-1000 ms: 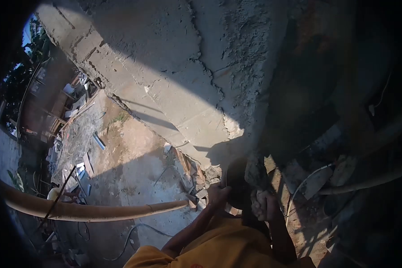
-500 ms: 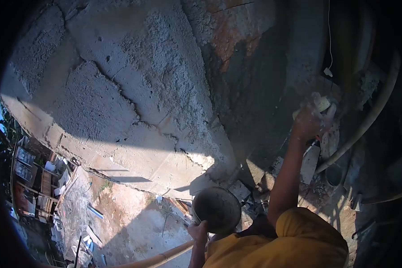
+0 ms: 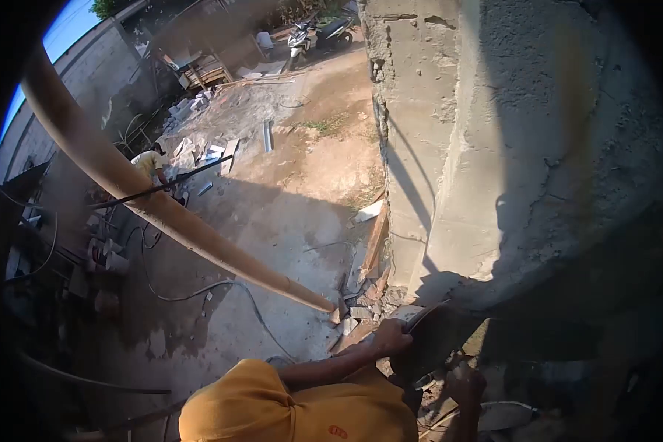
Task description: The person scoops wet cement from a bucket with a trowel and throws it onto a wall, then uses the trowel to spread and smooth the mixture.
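Observation:
My left hand [image 3: 392,339] grips the rim of a dark round bucket [image 3: 429,345], which is tilted and held close against my front. Deep shade covers the inside of the bucket, so its contents do not show. On the other side of it, my right hand [image 3: 465,383] is low in the shadow with its fingers curled. What lies in those fingers is too dark to make out. A rough, partly plastered cement wall [image 3: 468,228] rises just beyond the bucket, sunlit on one face and shaded on the other.
A thick bamboo pole [image 3: 191,232] slants across the left side. Below are concrete ground [image 3: 272,221], a hose [image 3: 254,302] and broken blocks [image 3: 361,313]. Another person [image 3: 149,162] bends at the far left. A motorbike [image 3: 302,40] stands at the back.
My view has swung left, bringing the yard and bamboo pole into sight. My right hand has come down from the shaded wall to beside the bucket. My left hand still holds the bucket.

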`<action>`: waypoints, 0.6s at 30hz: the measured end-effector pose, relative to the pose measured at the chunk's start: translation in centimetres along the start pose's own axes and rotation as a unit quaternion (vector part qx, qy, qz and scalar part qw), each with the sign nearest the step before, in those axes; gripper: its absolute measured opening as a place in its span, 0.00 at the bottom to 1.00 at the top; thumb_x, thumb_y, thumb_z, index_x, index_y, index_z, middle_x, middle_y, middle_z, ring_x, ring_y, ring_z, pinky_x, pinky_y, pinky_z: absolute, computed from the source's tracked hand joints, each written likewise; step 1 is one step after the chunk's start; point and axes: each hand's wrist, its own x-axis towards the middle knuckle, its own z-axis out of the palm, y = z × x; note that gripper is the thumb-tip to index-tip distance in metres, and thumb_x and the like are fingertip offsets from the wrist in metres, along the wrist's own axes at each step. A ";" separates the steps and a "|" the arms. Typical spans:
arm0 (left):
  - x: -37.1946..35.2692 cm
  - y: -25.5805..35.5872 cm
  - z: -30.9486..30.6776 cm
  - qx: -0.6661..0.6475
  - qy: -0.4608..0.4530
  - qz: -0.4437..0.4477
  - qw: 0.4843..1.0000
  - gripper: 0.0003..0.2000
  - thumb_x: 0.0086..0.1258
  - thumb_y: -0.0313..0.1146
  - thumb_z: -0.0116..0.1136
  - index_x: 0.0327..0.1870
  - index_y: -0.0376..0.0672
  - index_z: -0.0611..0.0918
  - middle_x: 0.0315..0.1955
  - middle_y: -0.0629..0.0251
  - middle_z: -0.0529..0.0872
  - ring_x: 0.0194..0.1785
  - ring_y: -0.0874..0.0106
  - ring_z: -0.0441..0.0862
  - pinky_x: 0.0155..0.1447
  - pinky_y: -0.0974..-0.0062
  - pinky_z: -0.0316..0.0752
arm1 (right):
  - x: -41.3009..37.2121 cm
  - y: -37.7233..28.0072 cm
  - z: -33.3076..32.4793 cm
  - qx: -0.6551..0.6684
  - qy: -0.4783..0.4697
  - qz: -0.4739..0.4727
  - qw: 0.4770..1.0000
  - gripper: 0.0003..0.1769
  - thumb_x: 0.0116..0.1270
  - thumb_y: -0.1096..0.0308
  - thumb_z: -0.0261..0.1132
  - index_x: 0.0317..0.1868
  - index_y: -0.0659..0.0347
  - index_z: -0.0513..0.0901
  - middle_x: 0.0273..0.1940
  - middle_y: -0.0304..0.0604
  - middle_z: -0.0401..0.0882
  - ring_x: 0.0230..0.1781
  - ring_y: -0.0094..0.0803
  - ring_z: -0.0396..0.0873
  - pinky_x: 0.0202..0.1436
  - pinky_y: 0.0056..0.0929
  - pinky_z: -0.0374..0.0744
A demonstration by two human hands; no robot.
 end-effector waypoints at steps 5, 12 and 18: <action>-0.4 3.4 1.1 -0.006 -0.051 0.070 0.996 0.13 0.56 0.36 0.67 0.38 0.37 0.90 0.36 0.41 0.89 0.43 0.44 0.89 0.52 0.51 0.83 | 4.4 2.6 8.3 -0.170 -0.060 -0.081 0.980 0.21 0.69 0.49 0.67 0.53 0.54 0.82 0.54 0.50 0.86 0.60 0.56 0.82 0.63 0.60 0.78; -1.3 5.6 1.8 -0.071 -0.039 0.083 0.993 0.12 0.57 0.32 0.65 0.38 0.35 0.90 0.33 0.39 0.88 0.43 0.44 0.89 0.51 0.50 0.82 | 3.1 6.1 7.9 -0.079 0.067 -0.077 0.992 0.14 0.66 0.56 0.70 0.43 0.57 0.84 0.40 0.53 0.87 0.45 0.55 0.86 0.44 0.58 0.82; -2.7 5.7 3.8 -0.053 -0.029 0.113 0.992 0.13 0.58 0.31 0.63 0.40 0.34 0.90 0.33 0.39 0.88 0.41 0.44 0.89 0.49 0.49 0.82 | -0.4 8.4 5.5 -0.081 -0.023 -0.323 0.943 0.05 0.63 0.68 0.67 0.29 0.56 0.82 0.34 0.48 0.84 0.39 0.49 0.84 0.39 0.49 0.80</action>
